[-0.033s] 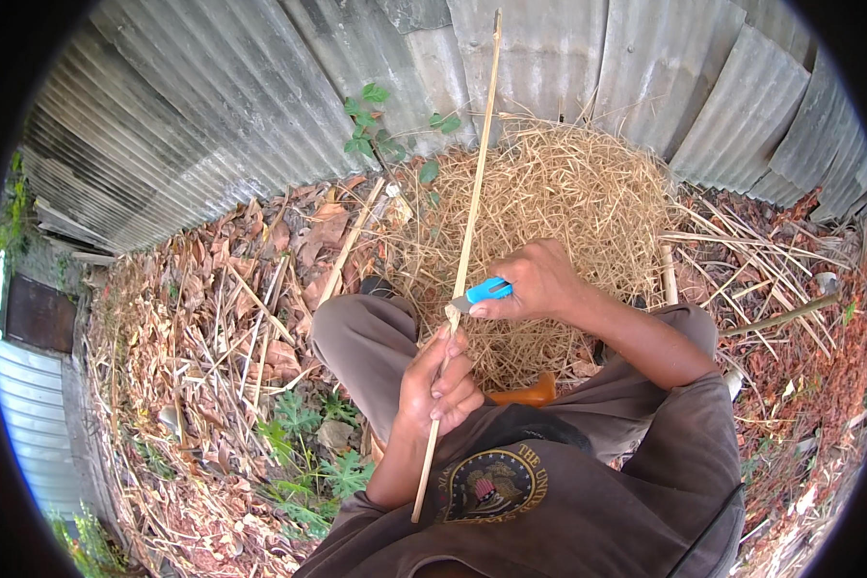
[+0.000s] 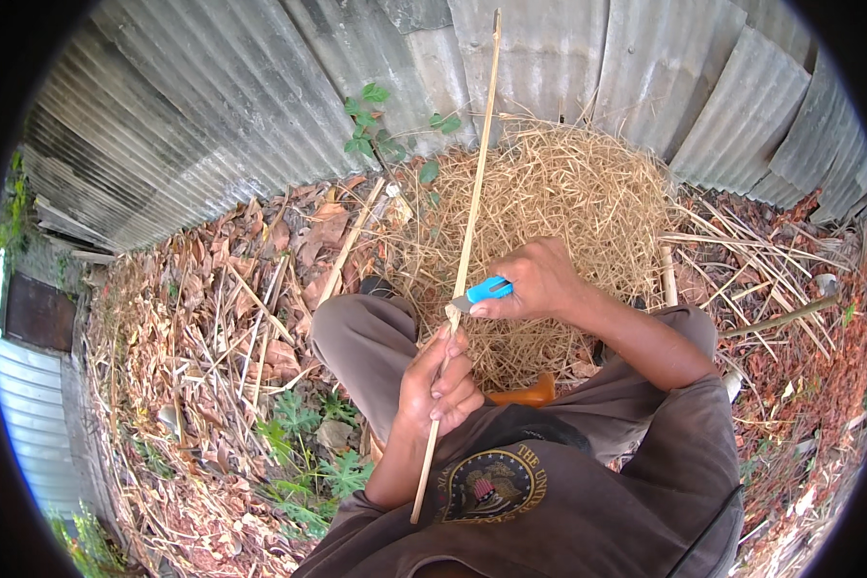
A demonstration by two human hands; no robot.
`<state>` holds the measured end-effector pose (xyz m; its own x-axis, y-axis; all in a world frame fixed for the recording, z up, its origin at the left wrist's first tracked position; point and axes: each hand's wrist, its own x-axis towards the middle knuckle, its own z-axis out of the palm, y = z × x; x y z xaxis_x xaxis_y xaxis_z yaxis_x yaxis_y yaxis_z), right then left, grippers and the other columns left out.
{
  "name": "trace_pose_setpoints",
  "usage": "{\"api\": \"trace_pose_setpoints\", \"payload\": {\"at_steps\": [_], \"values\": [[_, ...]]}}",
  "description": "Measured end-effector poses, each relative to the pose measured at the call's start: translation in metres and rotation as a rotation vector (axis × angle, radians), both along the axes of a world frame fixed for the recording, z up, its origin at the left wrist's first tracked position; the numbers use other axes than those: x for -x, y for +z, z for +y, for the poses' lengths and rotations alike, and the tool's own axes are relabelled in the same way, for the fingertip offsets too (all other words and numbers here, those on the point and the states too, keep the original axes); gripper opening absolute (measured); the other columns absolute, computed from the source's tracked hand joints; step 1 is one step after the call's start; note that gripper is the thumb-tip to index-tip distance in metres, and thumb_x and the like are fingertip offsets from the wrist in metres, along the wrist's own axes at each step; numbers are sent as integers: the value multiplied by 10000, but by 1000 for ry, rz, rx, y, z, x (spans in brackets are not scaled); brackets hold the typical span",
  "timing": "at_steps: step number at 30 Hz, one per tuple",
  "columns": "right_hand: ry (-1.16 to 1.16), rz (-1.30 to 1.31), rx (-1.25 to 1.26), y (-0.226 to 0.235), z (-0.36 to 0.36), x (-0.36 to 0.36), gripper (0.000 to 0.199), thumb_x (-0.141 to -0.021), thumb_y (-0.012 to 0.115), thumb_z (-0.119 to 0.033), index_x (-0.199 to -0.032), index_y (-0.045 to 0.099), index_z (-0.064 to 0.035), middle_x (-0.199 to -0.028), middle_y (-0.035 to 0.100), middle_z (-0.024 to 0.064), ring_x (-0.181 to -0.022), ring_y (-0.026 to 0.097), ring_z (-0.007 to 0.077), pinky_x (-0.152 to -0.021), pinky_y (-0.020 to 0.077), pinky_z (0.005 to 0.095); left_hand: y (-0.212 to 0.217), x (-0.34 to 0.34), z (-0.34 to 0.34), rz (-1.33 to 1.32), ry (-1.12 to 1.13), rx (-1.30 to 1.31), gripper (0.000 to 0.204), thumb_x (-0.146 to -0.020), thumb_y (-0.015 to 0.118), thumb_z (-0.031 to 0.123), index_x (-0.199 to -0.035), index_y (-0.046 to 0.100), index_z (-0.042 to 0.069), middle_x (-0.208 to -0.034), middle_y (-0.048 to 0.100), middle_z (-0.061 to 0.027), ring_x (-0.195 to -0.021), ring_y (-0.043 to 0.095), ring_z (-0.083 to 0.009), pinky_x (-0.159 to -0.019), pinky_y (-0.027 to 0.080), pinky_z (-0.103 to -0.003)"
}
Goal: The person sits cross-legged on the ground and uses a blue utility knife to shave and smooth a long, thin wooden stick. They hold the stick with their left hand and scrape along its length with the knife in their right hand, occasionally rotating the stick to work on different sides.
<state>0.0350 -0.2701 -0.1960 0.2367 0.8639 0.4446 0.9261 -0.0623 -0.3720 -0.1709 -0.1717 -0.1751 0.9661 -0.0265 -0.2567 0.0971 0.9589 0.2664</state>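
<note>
Bamboo strip (image 2: 469, 222) stands upright before your knees, your left hand (image 2: 440, 383) closed around its lower part, your right hand (image 2: 539, 279) gripping a blue utility knife (image 2: 482, 291) against it, nothing visibly shifted, shaving under way.

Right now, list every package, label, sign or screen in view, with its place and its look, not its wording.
Round printed emblem: on the chest of the brown shirt, at the lower middle; a circular crest in gold, with red and white stripes at its centre and a ring of lettering around it.
No packages, signs or screens show anywhere else.
</note>
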Motion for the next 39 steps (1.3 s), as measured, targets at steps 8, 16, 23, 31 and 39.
{"api": "trace_pose_setpoints", "payload": {"at_steps": [8, 16, 23, 31, 39], "values": [[-440, 71, 240, 0, 6, -86, 751, -774, 467, -800, -568, 616, -94, -449, 525, 74, -448, 589, 273, -453, 469, 394, 14, 9, -17, -43, -80, -67, 317, -1053, 287, 357, -897, 434, 123, -455, 279, 66, -284, 230, -74, -347, 217, -225], [-623, 264, 337, -12, 1, -87, 843, -814, 333, -828, -599, 622, -66, -510, 552, 101, -549, 618, 278, -516, 481, 426, 40, -18, -13, 32, 199, -558, 319, -1055, 317, 321, -902, 464, 83, -511, 320, 36, -353, 229, -68, -399, 227, -246], [-255, 145, 111, 10, -4, -31, 648, -773, 577, -713, -627, 662, -88, -492, 558, 92, -479, 585, 288, -500, 470, 412, 20, -23, -1, 82, 240, -515, 300, -1052, 330, 320, -887, 456, 103, -494, 308, 32, -338, 225, -77, -403, 215, -251], [-115, 180, -38, 8, 1, -21, 672, -765, 575, -718, -553, 553, -81, -454, 483, 92, -427, 525, 320, -438, 420, 409, 23, -31, -5, 67, 246, -482, 303, -1046, 347, 336, -880, 447, 104, -494, 303, 31, -343, 210, -79, -414, 222, -247], [-330, 132, 46, 4, 4, -52, 705, -742, 548, -774, -594, 651, -92, -435, 518, 81, -437, 572, 288, -456, 451, 411, 22, -24, -27, 174, 90, -522, 299, -1045, 347, 337, -869, 428, 109, -469, 282, 45, -314, 197, -73, -373, 204, -238]]}}
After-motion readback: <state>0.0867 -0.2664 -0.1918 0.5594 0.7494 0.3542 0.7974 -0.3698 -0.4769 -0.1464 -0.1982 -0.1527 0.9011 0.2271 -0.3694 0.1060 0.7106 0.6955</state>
